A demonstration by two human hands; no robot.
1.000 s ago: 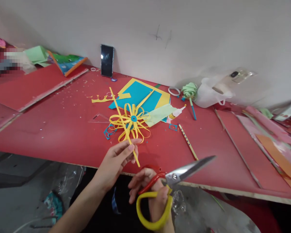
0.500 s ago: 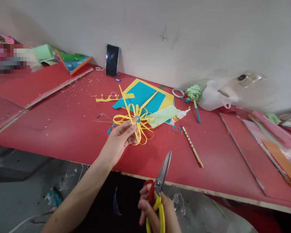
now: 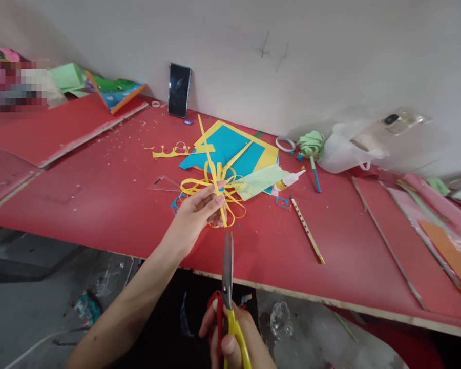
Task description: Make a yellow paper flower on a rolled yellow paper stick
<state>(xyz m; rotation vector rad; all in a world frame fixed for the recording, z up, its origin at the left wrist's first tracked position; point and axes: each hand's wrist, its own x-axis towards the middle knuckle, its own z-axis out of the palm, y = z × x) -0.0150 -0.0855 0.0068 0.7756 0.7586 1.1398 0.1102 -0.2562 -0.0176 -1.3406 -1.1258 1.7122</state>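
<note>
My left hand (image 3: pixel 200 210) pinches a long yellow paper strip (image 3: pixel 213 171), whose lower end hangs past the fingers. Right behind that hand is a flower of looped yellow paper strips (image 3: pixel 190 185) with a small blue centre, partly covered by my fingers; whether the hand also grips it I cannot tell. Low in the view, my right hand (image 3: pixel 234 333) is wrapped round scissors (image 3: pixel 227 287) with one red and one yellow handle. Their blades point up and stand slightly apart, the tips just below the strip's lower end and not visibly touching it.
Blue and yellow paper sheets (image 3: pixel 234 151) lie behind the flower on the red table (image 3: pixel 111 205). A glue bottle (image 3: pixel 290 179), a patterned pencil (image 3: pixel 307 230) and a clear set square (image 3: pixel 163 183) lie around. A phone (image 3: pixel 179 89) leans on the wall.
The scissors have moved left and slightly up, beneath my left hand, and their blades have parted slightly. The yellow strip has turned more upright and shifted right.
</note>
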